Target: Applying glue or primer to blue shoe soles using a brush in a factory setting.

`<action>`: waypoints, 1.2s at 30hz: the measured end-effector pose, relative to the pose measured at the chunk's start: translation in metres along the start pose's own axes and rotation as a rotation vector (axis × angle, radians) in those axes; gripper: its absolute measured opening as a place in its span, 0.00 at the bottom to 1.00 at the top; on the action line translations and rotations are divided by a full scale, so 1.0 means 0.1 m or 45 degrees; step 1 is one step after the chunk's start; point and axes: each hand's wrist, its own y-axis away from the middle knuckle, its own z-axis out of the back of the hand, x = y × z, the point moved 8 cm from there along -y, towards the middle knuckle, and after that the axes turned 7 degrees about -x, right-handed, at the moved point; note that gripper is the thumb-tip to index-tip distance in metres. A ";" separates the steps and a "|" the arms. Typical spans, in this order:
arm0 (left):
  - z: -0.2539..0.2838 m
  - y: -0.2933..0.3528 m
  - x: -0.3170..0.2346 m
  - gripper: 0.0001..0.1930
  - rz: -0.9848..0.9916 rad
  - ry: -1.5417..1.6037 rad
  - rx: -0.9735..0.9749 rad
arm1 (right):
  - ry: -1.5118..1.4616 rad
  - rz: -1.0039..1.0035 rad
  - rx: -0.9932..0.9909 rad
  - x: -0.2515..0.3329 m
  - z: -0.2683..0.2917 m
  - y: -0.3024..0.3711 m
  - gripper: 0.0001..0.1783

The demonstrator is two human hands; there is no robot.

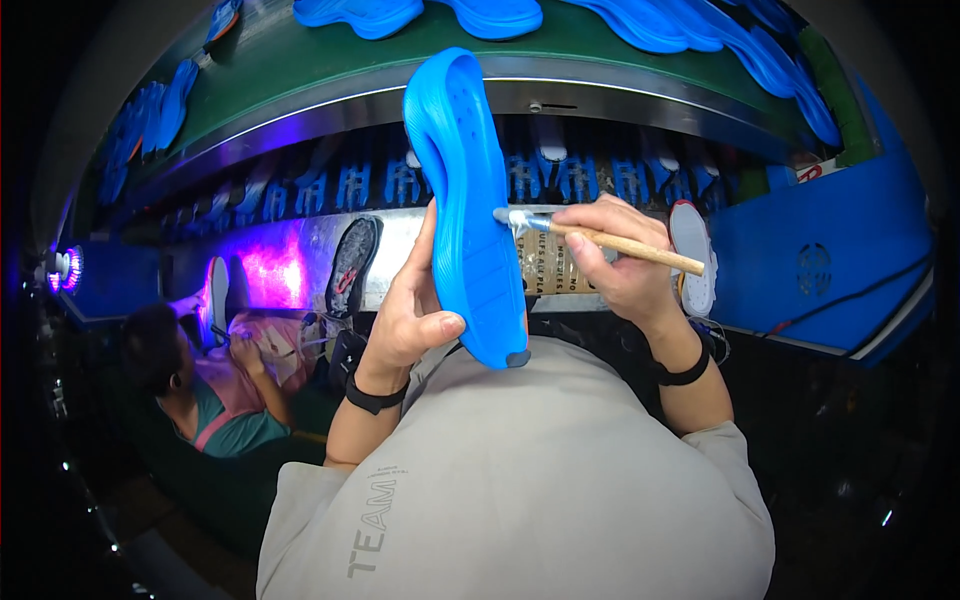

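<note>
A blue shoe sole (468,210) stands lengthwise in front of me, its toe end away from me and its heel near my shirt. My left hand (412,318) grips it along the left edge, thumb laid over the near part. In my right hand (622,252) is a brush (628,248) with a wooden handle, held like a pen. The brush's whitish bristle tip meets the sole's right edge around mid-length. Behind the sole lies a metal bench (395,255), partly hidden by it.
More blue soles (650,22) lie on a green conveyor belt (300,75) across the far side. A dark shoe (353,268) and a white-soled shoe (692,255) rest on the bench. At the left, another person (225,385) works with a shoe under purple light. A blue panel (830,270) stands right.
</note>
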 end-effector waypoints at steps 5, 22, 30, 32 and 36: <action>0.17 0.03 -0.02 0.64 -0.052 0.000 -0.035 | -0.009 -0.005 0.134 0.11 -0.03 0.15 0.08; 0.31 0.03 -0.19 0.65 -0.144 -0.045 -0.039 | -0.157 -0.033 0.260 0.37 -0.16 0.28 0.07; 0.55 0.07 -0.22 0.59 -0.218 -0.074 -0.099 | -0.308 -0.296 -0.045 0.18 0.06 0.40 0.09; 0.53 0.08 -0.22 0.64 -0.162 -0.005 0.007 | -0.300 -0.280 -0.024 0.21 0.02 0.35 0.10; 0.43 0.12 -0.29 0.64 -0.079 0.008 0.003 | -0.194 -0.085 0.158 0.26 -0.25 0.21 0.11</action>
